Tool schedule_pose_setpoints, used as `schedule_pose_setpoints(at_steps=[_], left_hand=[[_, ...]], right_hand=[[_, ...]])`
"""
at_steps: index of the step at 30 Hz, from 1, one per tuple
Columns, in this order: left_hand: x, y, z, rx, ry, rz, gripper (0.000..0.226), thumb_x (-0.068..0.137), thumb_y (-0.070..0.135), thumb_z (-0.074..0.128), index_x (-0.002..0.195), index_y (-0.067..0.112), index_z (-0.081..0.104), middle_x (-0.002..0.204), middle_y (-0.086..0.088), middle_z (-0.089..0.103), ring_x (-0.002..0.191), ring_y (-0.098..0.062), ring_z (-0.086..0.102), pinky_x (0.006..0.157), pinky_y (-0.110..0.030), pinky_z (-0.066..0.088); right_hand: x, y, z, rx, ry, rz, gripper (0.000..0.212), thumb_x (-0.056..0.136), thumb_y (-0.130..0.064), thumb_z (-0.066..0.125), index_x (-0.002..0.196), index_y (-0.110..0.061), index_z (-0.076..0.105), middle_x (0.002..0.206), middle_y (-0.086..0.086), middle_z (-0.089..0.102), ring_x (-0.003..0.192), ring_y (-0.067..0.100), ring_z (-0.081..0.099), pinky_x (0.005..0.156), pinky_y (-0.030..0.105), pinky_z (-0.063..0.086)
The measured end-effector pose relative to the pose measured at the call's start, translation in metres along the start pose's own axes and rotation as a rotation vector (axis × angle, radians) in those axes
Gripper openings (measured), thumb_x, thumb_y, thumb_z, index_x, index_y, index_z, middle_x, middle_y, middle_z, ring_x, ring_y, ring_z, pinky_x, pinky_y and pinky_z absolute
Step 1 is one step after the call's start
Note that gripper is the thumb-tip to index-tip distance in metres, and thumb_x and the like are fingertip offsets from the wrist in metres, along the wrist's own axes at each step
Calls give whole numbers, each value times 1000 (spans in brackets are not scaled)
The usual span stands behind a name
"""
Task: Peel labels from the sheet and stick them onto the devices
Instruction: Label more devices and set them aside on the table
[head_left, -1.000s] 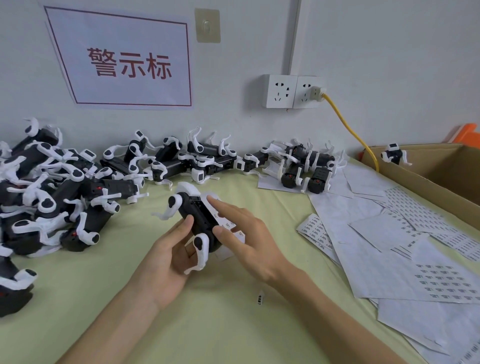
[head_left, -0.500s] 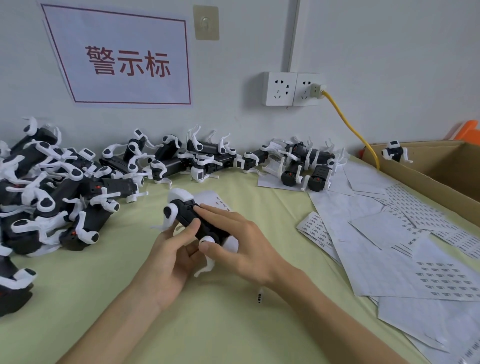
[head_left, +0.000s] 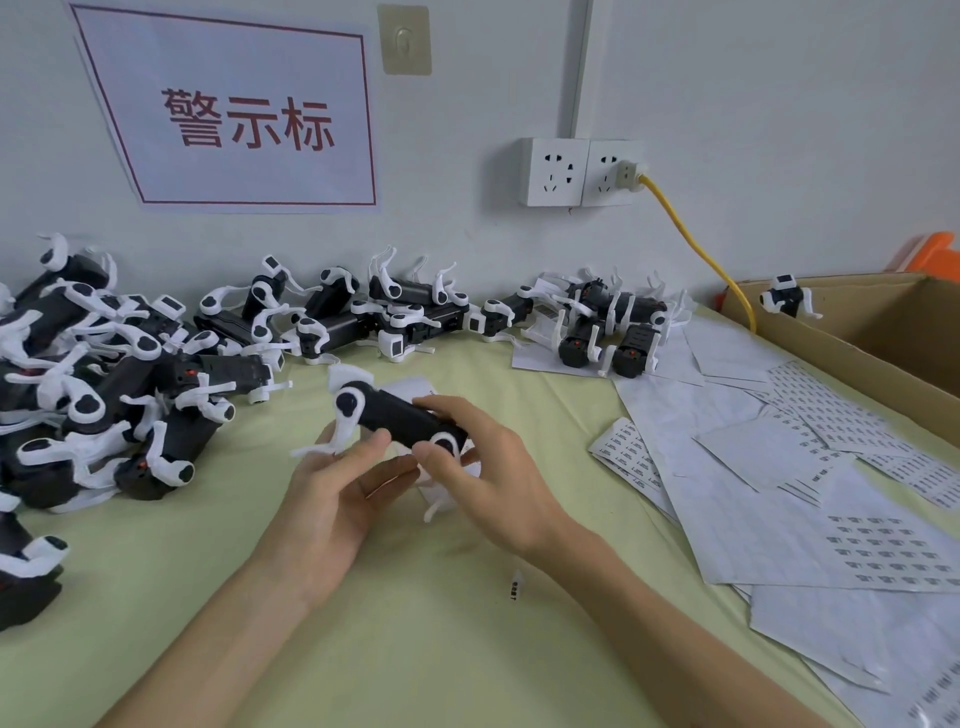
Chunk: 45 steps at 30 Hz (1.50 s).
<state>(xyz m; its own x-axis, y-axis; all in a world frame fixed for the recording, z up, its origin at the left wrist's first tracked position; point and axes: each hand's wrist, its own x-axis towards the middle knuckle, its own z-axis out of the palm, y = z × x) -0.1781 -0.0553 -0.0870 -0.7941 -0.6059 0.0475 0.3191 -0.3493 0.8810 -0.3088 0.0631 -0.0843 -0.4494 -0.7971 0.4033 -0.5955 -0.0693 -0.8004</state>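
A black device with white folding arms (head_left: 397, 415) is held above the green table, lying sideways. My left hand (head_left: 332, 499) supports it from below, thumb against its near side. My right hand (head_left: 493, 467) grips its right end, fingers curled over the top and thumb near the white joint. A small label sheet (head_left: 415, 387) lies on the table just behind the device, mostly hidden. One loose label (head_left: 515, 585) lies on the table near my right forearm.
A heap of the same devices (head_left: 104, 395) fills the left side, and a row (head_left: 415, 312) runs along the wall. Label sheets (head_left: 779, 499) cover the right side. A cardboard box (head_left: 883, 343) stands at the far right with one device (head_left: 787, 299) on its rim. A yellow cable (head_left: 696, 249) hangs from the socket.
My right hand went from pressing flat fingers on the device's top to gripping its right end. The device turned from pointing away to lying sideways.
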Motion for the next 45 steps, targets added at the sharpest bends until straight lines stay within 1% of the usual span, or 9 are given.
schedule_pose_setpoints(at_steps=[5,11,14,18,21,25,32,37,45], left_hand=[[-4,-10,0,867,219,362,54,89,4,73,124,32,43,94,10,72,78,-14,69,76,-36,56],[-3,-12,-9,1619,-56,217,41,99,47,57,140,44,56,153,15,45,143,-9,39,115,-33,30],[-5,-9,-5,1547,-5,243,19,99,43,59,102,35,75,132,19,62,128,-11,52,107,-35,35],[-6,-5,-4,1484,84,263,33,94,39,66,68,23,55,102,16,67,103,-13,60,92,-37,41],[-7,-10,-3,1547,105,218,24,92,52,63,100,31,60,122,18,57,118,-11,53,98,-35,34],[-5,-15,-8,1663,101,104,66,93,66,47,147,28,40,160,11,31,150,-10,24,116,-35,18],[1,-13,-9,1628,82,69,51,96,50,57,144,35,45,159,13,32,149,-10,24,118,-38,14],[3,-13,-14,1623,88,69,48,98,40,57,144,34,46,157,14,35,147,-9,27,116,-37,15],[1,-16,-12,1573,111,117,43,99,33,57,142,33,50,154,14,40,147,-8,30,115,-36,15]], right_hand=[[5,-2,-5,41,213,8,34,95,-40,58,127,-30,58,111,-11,63,104,11,61,84,31,54],[14,9,-22,-49,525,162,40,84,-25,78,123,-27,68,112,-11,60,109,22,57,94,42,50],[16,17,-29,-72,591,267,42,82,-21,79,122,-27,69,113,-9,59,112,24,55,97,38,48],[17,22,-35,-120,648,356,44,81,-18,78,122,-28,68,118,-7,56,116,23,52,101,41,47],[15,22,-34,-175,621,397,47,80,-16,77,123,-30,65,124,-6,53,118,21,47,103,45,44],[15,15,-27,-321,561,412,54,80,-16,72,130,-30,58,141,-5,45,129,21,38,113,43,29],[8,1,-15,-245,565,6,37,84,-3,66,115,-22,69,123,-12,52,113,6,47,95,13,37],[8,10,-13,-664,265,93,52,86,-6,62,132,-29,65,147,-8,50,140,16,34,110,28,14],[10,17,-29,-770,231,164,51,89,-11,61,136,-31,62,155,-3,43,150,18,23,118,41,6]])
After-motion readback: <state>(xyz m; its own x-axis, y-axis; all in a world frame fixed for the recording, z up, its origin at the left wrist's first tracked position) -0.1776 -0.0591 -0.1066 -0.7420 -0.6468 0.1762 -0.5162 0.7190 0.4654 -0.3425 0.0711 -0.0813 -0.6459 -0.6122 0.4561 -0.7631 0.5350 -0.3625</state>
